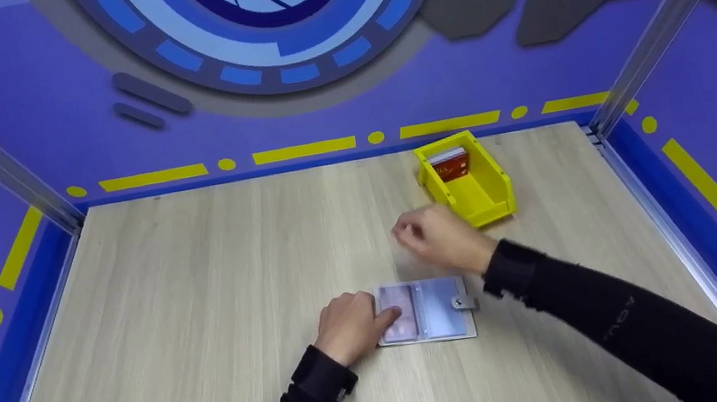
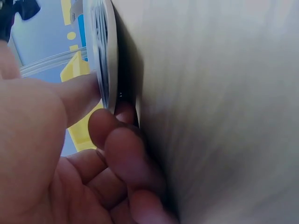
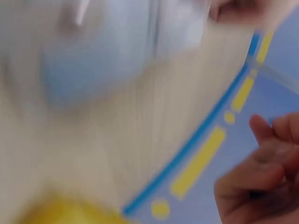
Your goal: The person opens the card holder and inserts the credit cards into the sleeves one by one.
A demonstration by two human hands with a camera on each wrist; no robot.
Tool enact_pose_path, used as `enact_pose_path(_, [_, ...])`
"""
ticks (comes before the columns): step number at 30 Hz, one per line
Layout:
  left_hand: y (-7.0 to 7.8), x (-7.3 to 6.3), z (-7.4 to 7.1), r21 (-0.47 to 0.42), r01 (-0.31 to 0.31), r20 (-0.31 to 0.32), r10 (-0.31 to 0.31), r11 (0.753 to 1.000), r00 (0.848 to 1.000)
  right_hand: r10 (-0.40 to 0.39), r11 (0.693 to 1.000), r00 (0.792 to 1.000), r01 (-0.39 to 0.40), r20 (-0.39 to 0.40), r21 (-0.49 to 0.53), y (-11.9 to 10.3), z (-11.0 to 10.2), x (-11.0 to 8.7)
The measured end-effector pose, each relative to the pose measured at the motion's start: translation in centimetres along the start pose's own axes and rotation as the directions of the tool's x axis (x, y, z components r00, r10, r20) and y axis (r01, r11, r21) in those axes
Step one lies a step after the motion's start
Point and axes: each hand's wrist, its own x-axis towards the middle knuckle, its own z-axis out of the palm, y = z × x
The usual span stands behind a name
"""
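Clear plastic sleeves fill an open card holder (image 1: pixel 422 311) that lies just right of the left grip (image 1: pixel 350 328) on the pale wood surface (image 1: pixel 205 306). Its long axis runs sideways, away from that grip, and its metal-studded strap (image 1: pixel 463 302) points to the far side, toward the right forearm. The left grip pinches the near edge, thumb on top and fingers curled at the side and underneath. Under the thumb, the left page shows a pinkish card (image 1: pixel 401 328); the right page is pale blue.

Raised beyond the holder, the right grip (image 1: pixel 446 234) is curled in on itself, with nothing visible in it. Just past it sits a yellow bin (image 1: pixel 473 194), its long axis slanting; a red card (image 1: pixel 456 168) and white-edged ones (image 1: pixel 447 156) stand inside, at the end farthest from the grip.
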Motion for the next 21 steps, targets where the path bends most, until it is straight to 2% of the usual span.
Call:
enact_pose_path(4, [0.1, 0.1, -0.1, 0.002, 0.012, 0.010, -0.012, 1.000, 1.000, 0.151, 0.985, 0.984, -0.158, -0.100, -0.064, 2.4, -3.9, 1.9])
enact_pose_path(7, [0.2, 0.1, 0.0, -0.002, 0.017, 0.024, -0.017, 1.000, 1.000, 0.261, 0.954, 0.957, -0.275, -0.124, -0.116, 4.7, -6.2, 3.0])
enact_pose_path(10, [0.1, 0.2, 0.0, -0.003, 0.020, 0.036, -0.020, 1.000, 0.999, 0.324, 0.918, 0.938, -0.344, -0.126, -0.197, 6.7, -7.8, 3.9])
enact_pose_path(12, [0.1, 0.2, 0.0, -0.001, 0.020, 0.035, -0.020, 1.000, 0.999, 0.333, 0.897, 0.934, -0.356, -0.127, -0.262, 7.7, -8.6, 4.5])
enact_pose_path(15, [0.1, 0.2, -0.1, 0.004, 0.023, 0.030, -0.023, 1.000, 0.999, 0.317, 0.868, 0.941, -0.339, -0.121, -0.363, 9.0, -9.1, 5.5])
enact_pose_path(21, [0.2, 0.2, 0.1, -0.014, 0.025, 0.032, -0.025, 1.000, 0.999, 0.268, 0.792, 0.959, -0.274, -0.092, -0.545, 10.3, -8.7, 7.0])
